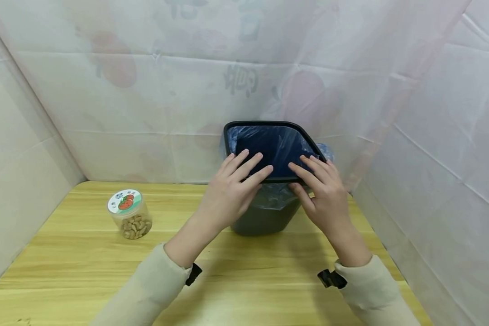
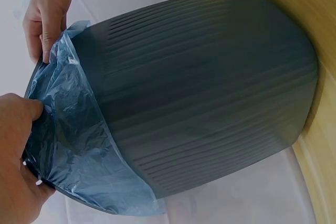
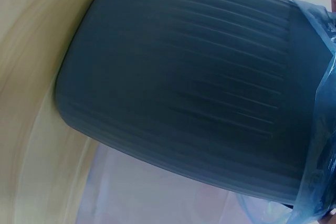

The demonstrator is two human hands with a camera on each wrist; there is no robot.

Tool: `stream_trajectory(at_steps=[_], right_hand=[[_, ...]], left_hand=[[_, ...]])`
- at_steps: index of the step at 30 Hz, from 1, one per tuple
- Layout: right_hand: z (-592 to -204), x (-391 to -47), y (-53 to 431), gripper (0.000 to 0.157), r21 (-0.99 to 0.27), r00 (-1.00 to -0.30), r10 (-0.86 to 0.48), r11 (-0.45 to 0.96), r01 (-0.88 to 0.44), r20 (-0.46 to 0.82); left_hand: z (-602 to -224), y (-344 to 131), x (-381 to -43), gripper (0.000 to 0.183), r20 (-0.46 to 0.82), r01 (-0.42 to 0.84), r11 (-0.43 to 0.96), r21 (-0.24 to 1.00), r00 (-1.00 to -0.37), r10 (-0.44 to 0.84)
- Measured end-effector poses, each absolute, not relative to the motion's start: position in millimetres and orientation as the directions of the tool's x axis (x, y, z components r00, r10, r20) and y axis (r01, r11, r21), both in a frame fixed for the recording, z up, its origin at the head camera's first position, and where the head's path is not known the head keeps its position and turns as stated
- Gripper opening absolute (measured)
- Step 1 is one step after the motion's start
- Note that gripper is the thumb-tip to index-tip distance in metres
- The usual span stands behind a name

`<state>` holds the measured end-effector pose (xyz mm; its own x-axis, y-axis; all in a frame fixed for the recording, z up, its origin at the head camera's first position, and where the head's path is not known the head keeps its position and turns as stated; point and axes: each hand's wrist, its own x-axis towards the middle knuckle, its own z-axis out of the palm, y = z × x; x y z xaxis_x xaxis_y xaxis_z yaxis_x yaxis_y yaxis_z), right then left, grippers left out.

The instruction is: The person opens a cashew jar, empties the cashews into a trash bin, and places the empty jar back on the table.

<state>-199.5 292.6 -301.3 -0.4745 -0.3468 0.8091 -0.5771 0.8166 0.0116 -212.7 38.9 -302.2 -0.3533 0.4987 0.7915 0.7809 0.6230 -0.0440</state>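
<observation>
A dark grey trash can [image 1: 261,222] stands upright on the wooden table, lined with a translucent blue trash bag [image 2: 79,135]. The bag's edge folds down outside, under the black rim [image 1: 269,123]. My left hand [image 1: 230,192] holds the near left part of the rim, fingers reaching over it and thumb against the bag outside. On the near right, my right hand [image 1: 328,197] grips the rim likewise, fingers over the top and thumb below. The right wrist view shows mostly the can's ribbed wall [image 3: 184,82], with the hand nearly out of frame.
To the left on the table [image 1: 77,267] sits a clear jar [image 1: 136,224] of nuts, its lid showing a tomato picture. A bunched part of the bag sticks out behind the can's right side. Pale hanging cloth [image 1: 155,99] encloses the table at back and sides.
</observation>
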Motion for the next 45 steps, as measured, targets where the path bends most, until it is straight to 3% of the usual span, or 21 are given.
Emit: stream_trajectory(at_steps=[45], right_hand=[[-304, -207, 259, 0.04, -0.029, -0.459, -0.322, 0.794, -0.608, 0.828]], left_hand=[[-303, 8, -216, 0.042, 0.801, 0.8, 0.6, -0.009, -0.353, 0.483]])
